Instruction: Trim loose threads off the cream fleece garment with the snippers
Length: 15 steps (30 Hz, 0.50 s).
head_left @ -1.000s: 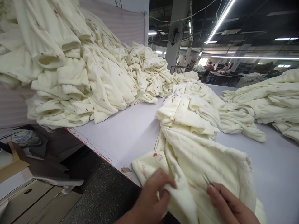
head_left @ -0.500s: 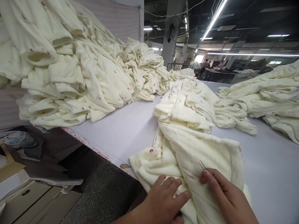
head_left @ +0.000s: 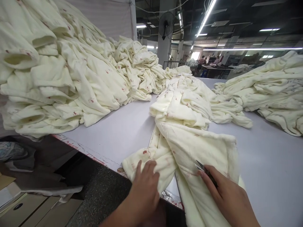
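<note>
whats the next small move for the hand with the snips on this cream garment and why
Probably slide the right hand forward so the snips reach the next bit of seam on the cream garment. Their metal tip pokes out past the fingertips and lies on the fabric, while the left hand presses the nearer fold flat at the table edge, so the cloth looks steadied for it.

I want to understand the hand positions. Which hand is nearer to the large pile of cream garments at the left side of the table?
Left. The left hand lies on the near garment, on the side facing the pile; the right hand, holding small snips, is farther right.
</note>
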Each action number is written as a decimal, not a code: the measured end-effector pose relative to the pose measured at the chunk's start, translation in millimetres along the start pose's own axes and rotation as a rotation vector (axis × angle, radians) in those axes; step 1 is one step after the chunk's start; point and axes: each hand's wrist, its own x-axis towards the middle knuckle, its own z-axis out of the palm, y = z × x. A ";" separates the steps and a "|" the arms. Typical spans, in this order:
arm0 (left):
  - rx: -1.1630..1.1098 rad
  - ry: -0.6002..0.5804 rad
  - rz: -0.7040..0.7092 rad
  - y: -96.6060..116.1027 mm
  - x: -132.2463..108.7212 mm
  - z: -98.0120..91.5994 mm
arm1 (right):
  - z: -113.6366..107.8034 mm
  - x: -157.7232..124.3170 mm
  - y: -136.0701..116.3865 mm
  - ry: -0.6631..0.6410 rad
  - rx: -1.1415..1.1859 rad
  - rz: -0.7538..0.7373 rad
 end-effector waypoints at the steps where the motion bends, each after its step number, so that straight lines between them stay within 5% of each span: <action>1: 0.027 0.041 0.095 13.9 -1.2 13.4 | 0.9 0.7 2.0 -0.009 -0.001 -0.003; 4: 0.086 0.143 0.366 50.5 3.1 58.7 | 3.2 -0.1 4.4 0.018 -0.065 -0.037; 7: 0.132 0.061 0.403 61.8 12.1 77.9 | 4.2 -2.9 2.9 0.079 -0.182 -0.127; 9: 0.030 -0.095 0.382 51.9 15.9 59.0 | 3.5 -3.5 2.2 0.115 -0.258 -0.162; 11: -0.164 -0.225 0.303 32.2 16.8 19.7 | 2.6 -1.8 4.3 0.113 -0.282 -0.157; 15: -0.482 -0.311 0.042 -6.4 13.5 -51.3 | 4.5 5.6 17.8 0.070 -0.231 -0.129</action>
